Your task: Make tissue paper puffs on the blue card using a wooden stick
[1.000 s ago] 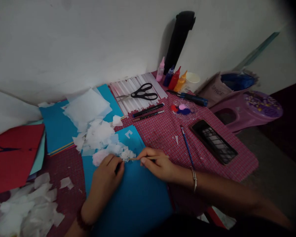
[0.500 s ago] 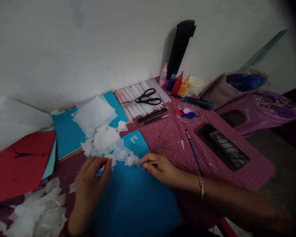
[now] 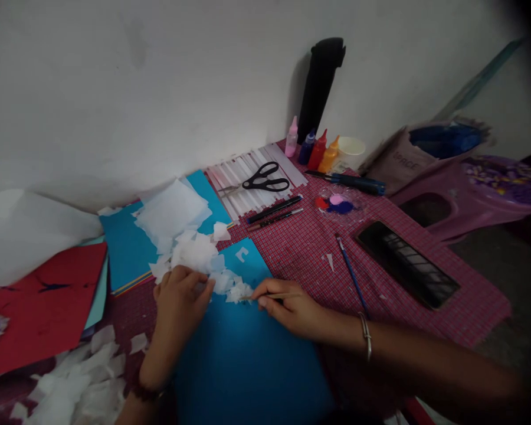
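My left hand [image 3: 181, 301] rests on torn white tissue pieces [image 3: 194, 254] at the upper left edge of a blue paper sheet [image 3: 248, 360], its fingers curled and pinching at a piece. My right hand [image 3: 287, 307] pinches a thin wooden stick [image 3: 269, 296] whose tip touches a crumpled clump of white tissue [image 3: 234, 290] on the blue sheet. A metal bangle sits on my right wrist.
On the pink checked cloth [image 3: 460, 307] lie black scissors [image 3: 261, 180], two pens [image 3: 274, 212], a blue paintbrush [image 3: 351, 274], a paint palette [image 3: 336, 203], a dark phone [image 3: 407, 262] and several paint bottles [image 3: 314, 147]. Red paper [image 3: 39, 307] and tissue scraps [image 3: 71, 383] lie left. A purple stool [image 3: 482, 195] stands right.
My left hand drew off to the left of the blue sheet, then came back up onto the tissue pile. My right hand stayed with the stick at the clump.
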`<act>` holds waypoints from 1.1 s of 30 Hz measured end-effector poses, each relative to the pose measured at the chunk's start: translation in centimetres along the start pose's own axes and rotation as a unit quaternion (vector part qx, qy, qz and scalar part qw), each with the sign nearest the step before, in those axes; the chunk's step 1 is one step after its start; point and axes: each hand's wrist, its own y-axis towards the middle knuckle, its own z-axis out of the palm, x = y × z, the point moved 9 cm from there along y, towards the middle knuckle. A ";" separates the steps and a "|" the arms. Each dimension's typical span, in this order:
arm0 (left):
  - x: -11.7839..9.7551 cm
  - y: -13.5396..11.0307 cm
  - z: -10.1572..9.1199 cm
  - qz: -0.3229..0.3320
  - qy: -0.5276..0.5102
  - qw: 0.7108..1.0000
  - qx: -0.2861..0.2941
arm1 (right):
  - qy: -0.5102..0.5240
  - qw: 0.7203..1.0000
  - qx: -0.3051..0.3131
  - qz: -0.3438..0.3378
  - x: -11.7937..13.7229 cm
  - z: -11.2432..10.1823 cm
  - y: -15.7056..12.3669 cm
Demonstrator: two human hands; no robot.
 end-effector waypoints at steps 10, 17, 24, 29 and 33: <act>2.1 -3.5 -1.0 -0.126 -0.300 0.942 0.086 | 0.063 0.997 -0.006 0.036 -0.7 0.0 -0.2; -6.2 -6.3 1.5 0.083 -0.338 0.892 0.290 | 0.072 0.996 -0.012 0.051 -1.1 0.1 0.1; -7.1 -3.1 3.0 0.122 -0.263 0.924 0.248 | 0.109 0.991 -0.018 0.074 -1.5 0.1 0.3; -5.7 -1.6 3.2 0.078 -0.246 0.946 0.194 | 0.141 0.985 -0.078 0.059 -1.0 -1.5 -0.4; -5.5 -1.3 2.8 0.053 -0.258 0.948 0.179 | 0.099 0.993 -0.068 -0.004 0.3 -2.0 -1.0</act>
